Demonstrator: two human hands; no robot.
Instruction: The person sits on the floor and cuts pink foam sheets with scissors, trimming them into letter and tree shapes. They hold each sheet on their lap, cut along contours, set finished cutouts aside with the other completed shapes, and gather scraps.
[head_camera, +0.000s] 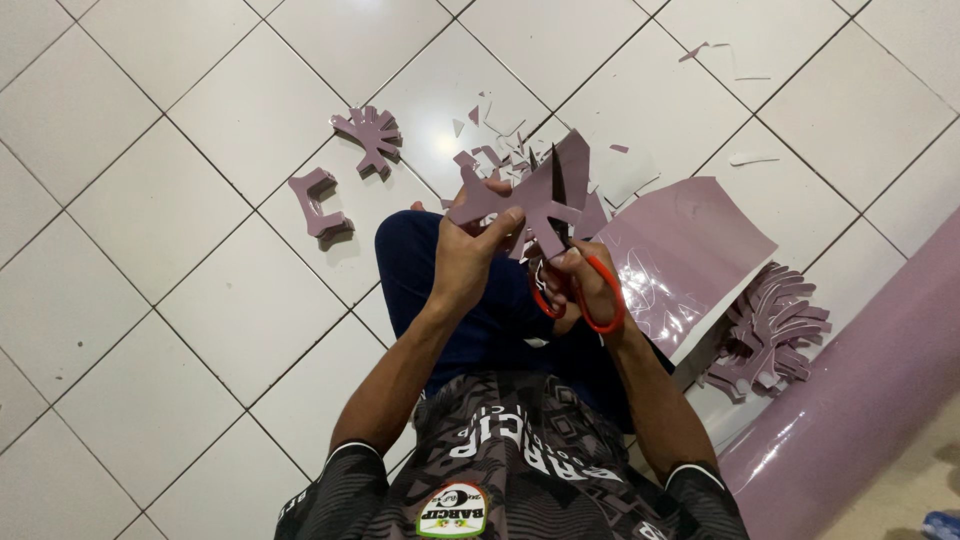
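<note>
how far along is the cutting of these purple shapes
Done: a pile of cut shapes on the right and two shapes on the tiles. In hand: the left hand holds a purple piece while the right hand works orange scissors. Left: an uncut sheet and a roll.

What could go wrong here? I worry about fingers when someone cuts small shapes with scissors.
The left hand pinches the mauve cut-out close to the blades of the orange-handled scissors in the right hand, so a slip might nick a fingertip. The narrow arms of the shape could tear or get cut off. Glossy scraps on the tiled floor may be slippery underfoot.
</note>
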